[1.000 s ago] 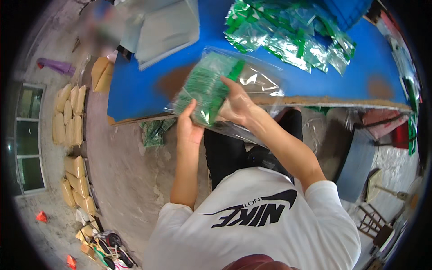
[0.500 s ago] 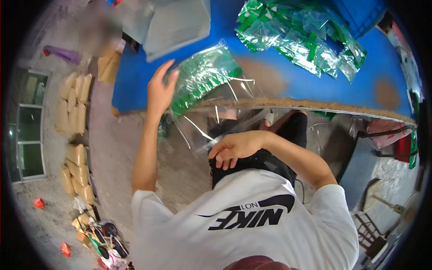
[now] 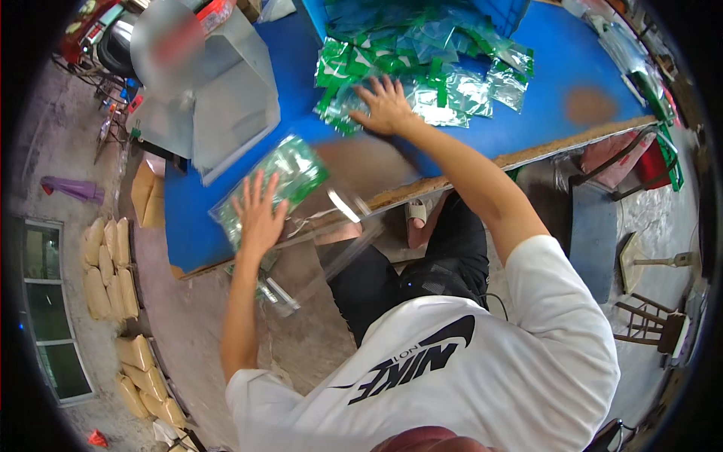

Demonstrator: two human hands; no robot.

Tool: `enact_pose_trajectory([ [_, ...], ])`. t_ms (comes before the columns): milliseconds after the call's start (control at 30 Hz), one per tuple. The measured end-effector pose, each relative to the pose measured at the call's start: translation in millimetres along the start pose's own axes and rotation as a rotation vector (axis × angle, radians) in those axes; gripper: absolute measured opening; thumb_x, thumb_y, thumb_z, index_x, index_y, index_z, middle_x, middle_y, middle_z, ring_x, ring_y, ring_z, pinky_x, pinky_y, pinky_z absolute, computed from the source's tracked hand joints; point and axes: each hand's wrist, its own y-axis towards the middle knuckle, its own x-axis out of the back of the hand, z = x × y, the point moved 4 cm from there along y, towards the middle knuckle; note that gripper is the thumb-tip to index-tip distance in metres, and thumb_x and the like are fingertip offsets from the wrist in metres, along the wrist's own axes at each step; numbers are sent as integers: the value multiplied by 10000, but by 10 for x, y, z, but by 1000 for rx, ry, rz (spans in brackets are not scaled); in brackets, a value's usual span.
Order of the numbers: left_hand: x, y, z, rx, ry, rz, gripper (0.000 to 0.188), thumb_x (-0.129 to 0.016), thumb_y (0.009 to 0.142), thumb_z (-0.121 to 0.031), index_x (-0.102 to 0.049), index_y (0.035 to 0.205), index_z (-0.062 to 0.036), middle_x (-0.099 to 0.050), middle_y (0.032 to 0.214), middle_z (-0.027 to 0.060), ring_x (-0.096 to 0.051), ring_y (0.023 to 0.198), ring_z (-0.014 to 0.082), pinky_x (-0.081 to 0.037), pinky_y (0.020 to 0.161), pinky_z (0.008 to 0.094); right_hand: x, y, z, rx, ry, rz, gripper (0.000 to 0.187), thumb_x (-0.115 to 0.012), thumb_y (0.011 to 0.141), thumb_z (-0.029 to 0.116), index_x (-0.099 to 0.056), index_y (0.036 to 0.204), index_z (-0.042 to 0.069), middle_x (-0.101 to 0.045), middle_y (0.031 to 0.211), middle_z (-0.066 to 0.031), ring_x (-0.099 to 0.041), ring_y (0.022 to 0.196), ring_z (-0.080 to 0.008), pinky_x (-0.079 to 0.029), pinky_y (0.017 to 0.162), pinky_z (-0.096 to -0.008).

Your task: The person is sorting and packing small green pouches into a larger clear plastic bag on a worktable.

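Note:
A clear plastic bag with green packets inside (image 3: 301, 169) lies at the near left edge of the blue table, its transparent open end hanging over the edge. My left hand (image 3: 260, 215) rests flat on it with the fingers spread. Farther away and to the right, my right hand (image 3: 388, 108) reaches over a pile of green-and-clear flat packets (image 3: 459, 94), fingers spread and touching the nearest ones. Nothing is gripped in either hand.
A blue plastic crate (image 3: 520, 15) stands behind the pile. Left of it are a grey machine with a sloped panel (image 3: 233, 113) and a cardboard box (image 3: 147, 192). Tan filled sacks (image 3: 109, 264) lie by the left wall. A wooden stool (image 3: 655, 328) stands at right.
My right hand has moved from the bag's near end out to the pile. My left hand stays with the bag, now flat on it. The whole view has shifted and turned.

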Motion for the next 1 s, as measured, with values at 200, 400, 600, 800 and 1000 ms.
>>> enact_pose_trajectory([
  [200, 464, -99, 846, -3, 136, 100, 592, -588, 921, -217, -424, 1490, -207, -281, 1602, 116, -199, 1486, 392, -137, 1177, 615, 311, -583, 568, 121, 62, -120, 722, -424, 965, 599, -401, 1490, 104, -367, 1524, -230, -266, 1443, -443, -195, 1168, -601],
  [400, 239, -756, -888, 284, -1313, 147, 256, -601, 991, -230, -642, 973, 23, -696, 1039, 160, -695, 831, 204, -559, 743, 316, 612, -1259, 859, 423, 94, -78, 580, -487, 976, 457, -577, 1280, -29, -512, 1381, -225, -396, 1361, -405, -290, 1126, -557],
  [600, -489, -861, -1754, 648, -2165, -162, 377, -543, 1034, -305, -554, 1246, 7, -639, 1198, 108, -637, 1076, 192, -551, 905, 393, 846, -1582, 1244, 637, 449, 321, 318, -637, 854, 174, -643, 1120, 0, -648, 1141, -184, -624, 1053, -385, -495, 921, -464],
  [800, -566, -914, -1703, 786, -2185, -91, 241, -643, 965, -108, -601, 1192, -40, -634, 1170, 46, -622, 1038, 155, -556, 886, 357, 358, -579, 641, 559, 4, -92, 415, -561, 851, 142, -597, 1248, 26, -552, 1302, -192, -456, 1298, -373, -332, 1122, -510],
  [1000, -682, -855, -1753, 895, -2443, -72, 349, -653, 968, -160, -537, 1276, -44, -612, 1220, 53, -606, 1109, 191, -528, 959, 414, 685, -1342, 1120, 765, 346, 230, 387, -589, 814, 143, -640, 1183, 39, -584, 1103, -173, -539, 1117, -359, -427, 951, -496],
])
